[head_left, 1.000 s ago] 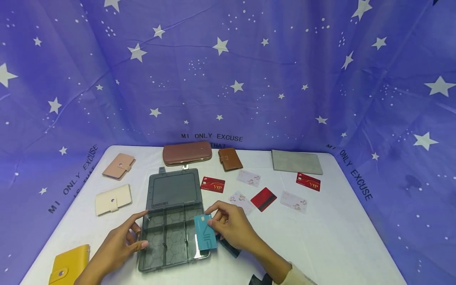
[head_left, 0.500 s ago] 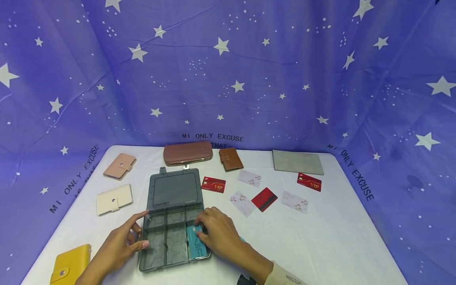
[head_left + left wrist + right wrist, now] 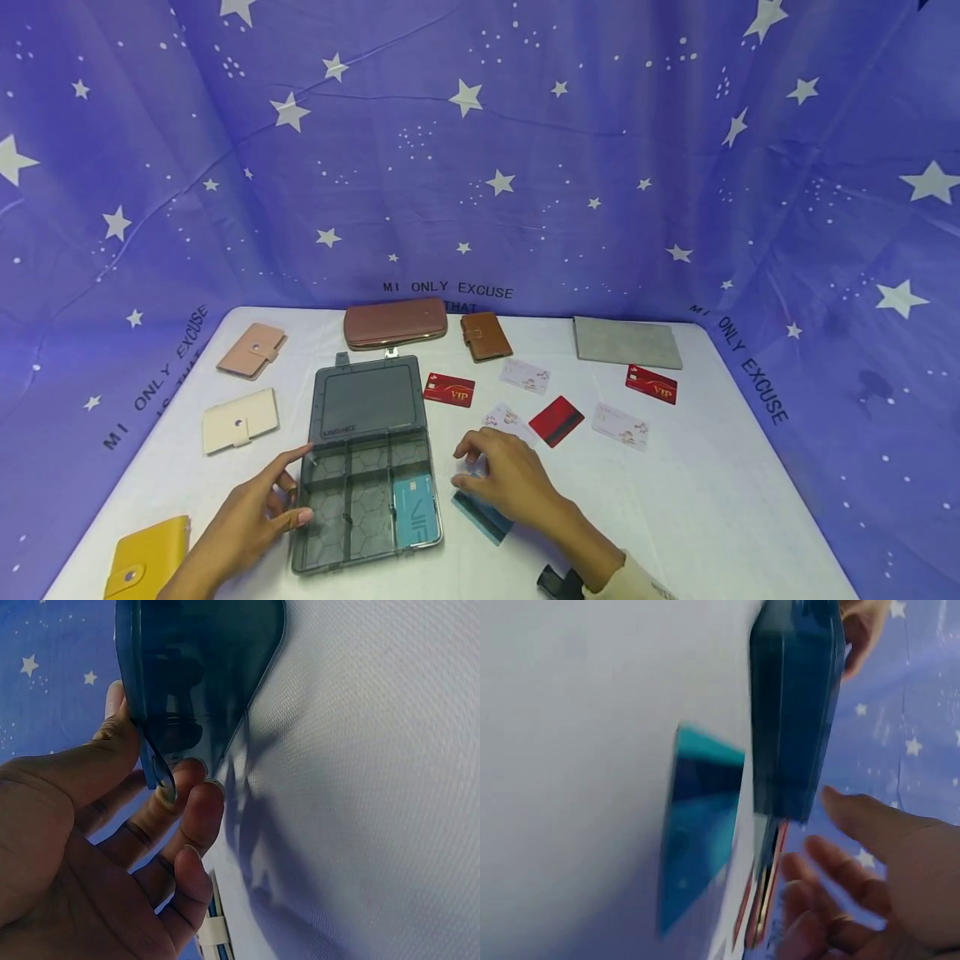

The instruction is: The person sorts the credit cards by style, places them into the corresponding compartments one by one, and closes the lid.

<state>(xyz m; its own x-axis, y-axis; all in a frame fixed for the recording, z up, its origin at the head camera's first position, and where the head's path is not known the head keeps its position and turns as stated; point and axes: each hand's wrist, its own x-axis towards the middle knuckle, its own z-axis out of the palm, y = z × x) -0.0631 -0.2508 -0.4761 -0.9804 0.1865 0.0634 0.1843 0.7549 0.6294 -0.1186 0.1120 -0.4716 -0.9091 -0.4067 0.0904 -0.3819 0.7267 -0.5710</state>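
A dark translucent compartment box (image 3: 348,500) lies with its lid (image 3: 369,396) folded back. My left hand (image 3: 251,512) holds the box's left side, thumb at the near part of the rim and index finger at the far corner; the left wrist view shows the thumb and fingers (image 3: 154,817) at its wall. A teal VIP card (image 3: 416,510) lies in the front right compartment. Right of the box, my right hand (image 3: 506,479) hovers with bent, parted fingers holding nothing. Below it, a teal card with a dark stripe (image 3: 482,518) lies on the table, partly hidden by the hand.
Red cards (image 3: 449,389) and pale cards (image 3: 620,425) are scattered right of the box. A maroon wallet (image 3: 395,323), a brown card holder (image 3: 486,336) and a grey pouch (image 3: 627,342) line the back. Pink (image 3: 252,350), cream (image 3: 239,421) and yellow card holders (image 3: 150,558) lie left.
The right hand lowered the teal VIP card into the front right compartment, let go of it, and moved right over the striped teal card. The left hand stayed at the box.
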